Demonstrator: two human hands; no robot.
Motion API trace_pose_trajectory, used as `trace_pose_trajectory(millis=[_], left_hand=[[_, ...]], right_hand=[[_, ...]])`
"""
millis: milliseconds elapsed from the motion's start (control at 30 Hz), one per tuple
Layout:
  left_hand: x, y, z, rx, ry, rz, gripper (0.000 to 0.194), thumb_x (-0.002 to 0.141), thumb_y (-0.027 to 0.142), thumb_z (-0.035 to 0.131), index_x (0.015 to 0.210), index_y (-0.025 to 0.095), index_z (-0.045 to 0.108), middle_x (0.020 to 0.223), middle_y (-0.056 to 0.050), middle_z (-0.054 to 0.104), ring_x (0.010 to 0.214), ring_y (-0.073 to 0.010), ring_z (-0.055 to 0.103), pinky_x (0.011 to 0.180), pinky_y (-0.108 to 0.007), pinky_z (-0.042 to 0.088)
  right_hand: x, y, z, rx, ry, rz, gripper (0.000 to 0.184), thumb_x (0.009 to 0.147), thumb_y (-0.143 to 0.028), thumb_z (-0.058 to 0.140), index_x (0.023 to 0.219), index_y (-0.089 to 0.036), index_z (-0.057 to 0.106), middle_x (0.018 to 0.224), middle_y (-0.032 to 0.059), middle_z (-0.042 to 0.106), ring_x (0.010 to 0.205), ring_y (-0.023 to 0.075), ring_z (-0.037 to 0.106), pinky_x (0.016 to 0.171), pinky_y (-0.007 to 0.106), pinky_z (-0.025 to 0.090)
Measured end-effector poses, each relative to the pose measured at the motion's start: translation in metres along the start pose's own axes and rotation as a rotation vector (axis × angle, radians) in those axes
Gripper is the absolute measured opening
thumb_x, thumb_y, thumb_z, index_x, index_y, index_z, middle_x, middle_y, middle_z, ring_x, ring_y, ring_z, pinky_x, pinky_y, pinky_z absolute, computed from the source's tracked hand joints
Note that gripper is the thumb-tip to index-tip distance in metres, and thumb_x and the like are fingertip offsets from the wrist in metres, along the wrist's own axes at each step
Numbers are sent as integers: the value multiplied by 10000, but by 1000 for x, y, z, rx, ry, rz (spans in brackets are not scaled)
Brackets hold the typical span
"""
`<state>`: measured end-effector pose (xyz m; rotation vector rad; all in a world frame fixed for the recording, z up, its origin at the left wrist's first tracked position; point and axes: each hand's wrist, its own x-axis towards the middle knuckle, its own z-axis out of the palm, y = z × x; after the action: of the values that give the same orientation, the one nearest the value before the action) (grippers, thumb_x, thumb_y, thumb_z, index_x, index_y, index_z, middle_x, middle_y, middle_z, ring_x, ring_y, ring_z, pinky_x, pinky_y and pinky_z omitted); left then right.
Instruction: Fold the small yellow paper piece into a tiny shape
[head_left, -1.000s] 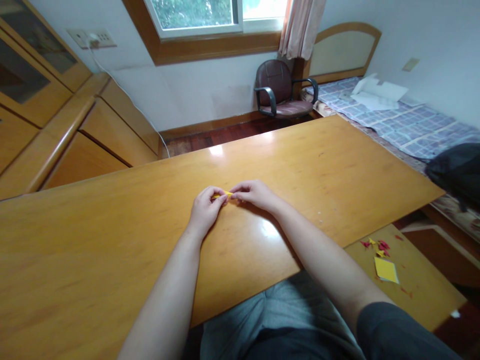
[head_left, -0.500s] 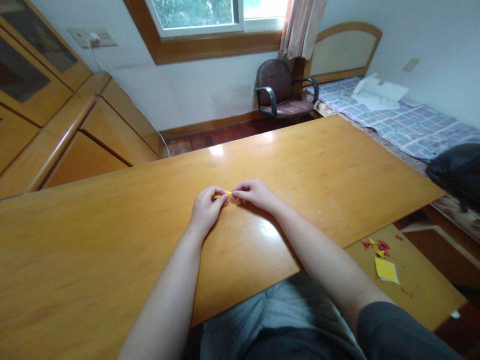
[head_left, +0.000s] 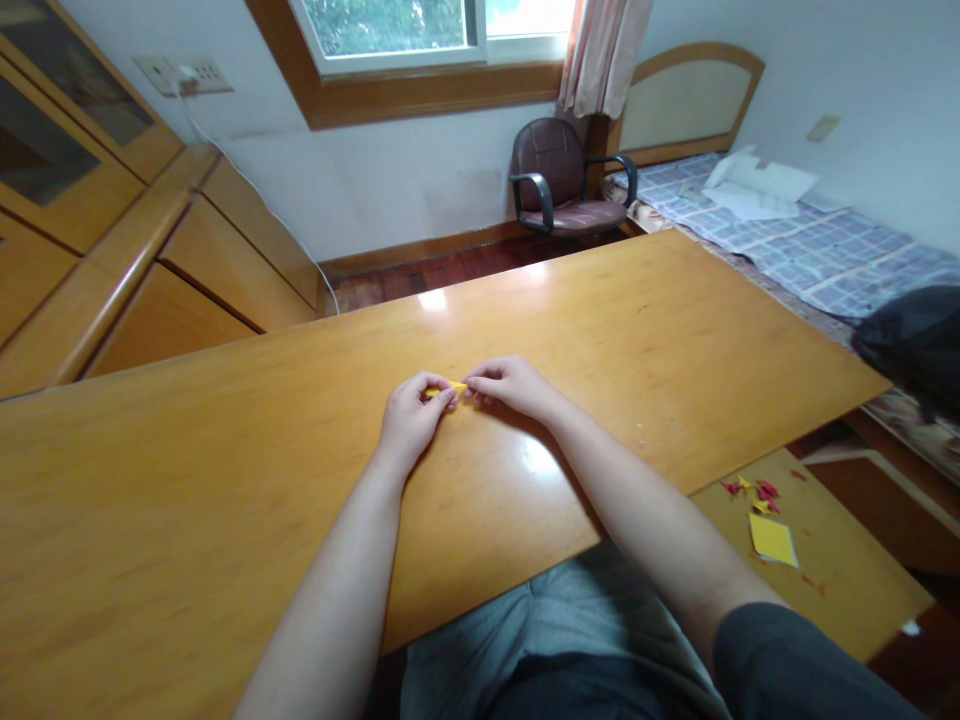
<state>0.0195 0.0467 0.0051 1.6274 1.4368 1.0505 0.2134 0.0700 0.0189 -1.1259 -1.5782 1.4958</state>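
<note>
A small folded piece of yellow paper (head_left: 456, 386) is held just above the wooden table (head_left: 225, 480), near its middle. My left hand (head_left: 414, 415) pinches it between thumb and fingers, covering its left part. From the right, my right hand (head_left: 510, 386) has thumb and fingertips closed at the paper's pointed right tip. The finer folds are too small to make out, and the fingers hide part of them.
On a lower surface (head_left: 847, 540) at the right lie a stack of yellow square paper (head_left: 773, 541) and several small red and yellow folded paper pieces (head_left: 766, 492). A brown armchair (head_left: 559, 170) stands beyond the table, a bed (head_left: 795, 240) at the right.
My right fingertips have shifted very slightly outward along the yellow paper, so more of its tip shows between the hands. My left hand stays in place.
</note>
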Motion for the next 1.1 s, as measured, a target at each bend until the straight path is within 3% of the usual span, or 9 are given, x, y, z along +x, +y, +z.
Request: trace_pose_trajectory(millis=[500, 733, 933, 1100], left_hand=[[-2, 4, 1, -41, -13, -22, 160, 774, 332, 712, 811, 187, 656, 741, -24, 724, 674, -182, 709, 649, -275, 537], [1, -6, 2, -200, -62, -85, 283, 761, 408, 742, 858, 182, 603, 768, -9, 697, 695, -175, 716, 658, -278, 565], [3, -4, 3, -388, -65, -98, 389, 716, 339, 772, 961, 207, 501, 819, 40, 651, 617, -124, 690, 633, -264, 566], [2, 0, 2, -402, -55, -141, 387, 709, 319, 762, 955, 203, 486, 802, 40, 647, 613, -119, 687, 633, -256, 560]], right_hand=[[-1, 3, 1, -176, -25, -27, 219, 842, -293, 623, 836, -109, 743, 709, 47, 718, 630, 115, 630, 584, 198, 446], [-3, 0, 1, -141, -38, -8, 223, 833, -300, 615, 812, -106, 725, 683, 38, 704, 590, 108, 604, 566, 200, 446], [-2, 2, 0, -103, -68, -11, 249, 842, -336, 615, 799, -111, 711, 696, 36, 711, 597, 112, 609, 577, 204, 457], [0, 2, -3, -84, -94, -31, 272, 870, -330, 576, 774, -111, 704, 687, 38, 709, 601, 112, 609, 589, 204, 465]])
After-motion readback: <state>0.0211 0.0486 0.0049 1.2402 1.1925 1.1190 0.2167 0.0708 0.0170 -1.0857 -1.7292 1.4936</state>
